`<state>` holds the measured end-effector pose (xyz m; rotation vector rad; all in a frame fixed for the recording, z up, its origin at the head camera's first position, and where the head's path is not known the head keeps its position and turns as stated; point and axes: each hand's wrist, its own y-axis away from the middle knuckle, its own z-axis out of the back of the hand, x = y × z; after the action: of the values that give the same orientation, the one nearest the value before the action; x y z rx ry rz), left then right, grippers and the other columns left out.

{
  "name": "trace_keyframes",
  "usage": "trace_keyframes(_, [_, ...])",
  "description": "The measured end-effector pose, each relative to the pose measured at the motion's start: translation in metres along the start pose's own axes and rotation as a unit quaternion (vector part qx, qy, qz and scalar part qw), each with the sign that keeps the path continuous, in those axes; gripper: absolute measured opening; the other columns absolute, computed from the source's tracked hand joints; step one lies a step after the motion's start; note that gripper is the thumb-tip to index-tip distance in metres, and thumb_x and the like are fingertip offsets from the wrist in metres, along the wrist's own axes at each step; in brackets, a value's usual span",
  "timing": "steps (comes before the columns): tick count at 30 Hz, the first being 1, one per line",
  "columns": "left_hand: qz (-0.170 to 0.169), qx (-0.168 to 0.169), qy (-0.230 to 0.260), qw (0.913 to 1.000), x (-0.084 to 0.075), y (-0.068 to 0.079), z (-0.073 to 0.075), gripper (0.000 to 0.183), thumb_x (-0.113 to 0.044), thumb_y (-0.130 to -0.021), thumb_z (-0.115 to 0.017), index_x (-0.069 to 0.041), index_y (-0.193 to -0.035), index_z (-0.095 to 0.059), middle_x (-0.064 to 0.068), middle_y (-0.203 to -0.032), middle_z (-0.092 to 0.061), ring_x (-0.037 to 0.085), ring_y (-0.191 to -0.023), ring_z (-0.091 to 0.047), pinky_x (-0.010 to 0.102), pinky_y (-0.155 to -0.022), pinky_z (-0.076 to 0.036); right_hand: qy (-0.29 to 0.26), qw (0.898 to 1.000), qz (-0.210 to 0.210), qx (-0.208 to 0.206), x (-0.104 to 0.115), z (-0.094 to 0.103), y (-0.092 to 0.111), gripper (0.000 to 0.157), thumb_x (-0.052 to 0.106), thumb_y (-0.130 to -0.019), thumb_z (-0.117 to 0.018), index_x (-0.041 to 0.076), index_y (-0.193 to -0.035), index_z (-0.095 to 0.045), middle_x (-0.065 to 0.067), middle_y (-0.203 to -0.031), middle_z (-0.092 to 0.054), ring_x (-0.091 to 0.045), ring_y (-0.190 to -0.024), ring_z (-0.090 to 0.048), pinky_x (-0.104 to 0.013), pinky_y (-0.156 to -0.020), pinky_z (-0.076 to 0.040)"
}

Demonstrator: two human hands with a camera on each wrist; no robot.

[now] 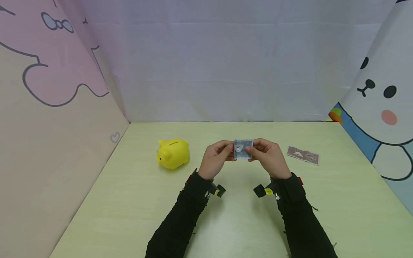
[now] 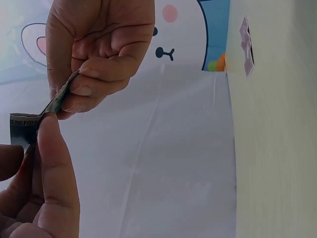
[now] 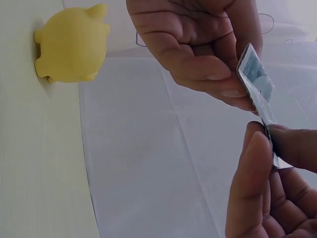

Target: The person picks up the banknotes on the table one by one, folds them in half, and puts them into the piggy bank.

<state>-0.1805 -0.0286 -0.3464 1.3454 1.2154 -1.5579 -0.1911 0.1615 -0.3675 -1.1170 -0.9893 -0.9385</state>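
Pinching the bent note (image 1: 239, 154) from both sides, fingers curled, your left hand (image 1: 214, 159) and right hand (image 1: 269, 158) hold it above the worktop (image 1: 238, 225), apparently to keep its fold steady.

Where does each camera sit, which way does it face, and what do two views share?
Head: on the head, facing forward and down over the table; left hand, right hand and dark sleeves show.
Left wrist: on the left wrist, facing forward and rightward past the bluish note towards the brown note; both hands show.
Right wrist: on the right wrist, facing forward and leftward towards the yellow piggy bank; both hands show.
Shared: both wrist views show the two-handed grip on the bluish note.
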Motion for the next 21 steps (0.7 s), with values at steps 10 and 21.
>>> trace_keyframes(10, [0.001,0.002,-0.012,0.9999,-0.0005,0.0012,-0.0001,0.023,-0.005,-0.094,-0.052,0.006,-0.113,-0.06,0.018,-0.101,-0.061,0.015,-0.077,-0.06,0.03,-0.075,-0.054,0.005,1.0,-0.006,0.0,0.0006,-0.0017,0.0006,0.027,0.015,-0.088,-0.063,-0.007,-0.102,-0.06,-0.001,-0.086,-0.066,-0.017,-0.074,-0.063,-0.032,-0.064,-0.056])
trace_keyframes(21, [0.003,0.022,0.01,0.9997,0.0007,0.0008,0.0017,0.025,-0.008,-0.094,-0.053,0.006,-0.113,-0.059,0.024,-0.103,-0.059,0.02,-0.081,-0.061,0.031,-0.076,-0.054,0.006,1.0,0.001,0.002,0.0005,-0.0021,0.0009,0.026,0.015,-0.089,-0.063,-0.007,-0.101,-0.061,0.001,-0.086,-0.066,-0.018,-0.074,-0.062,-0.033,-0.065,-0.056])
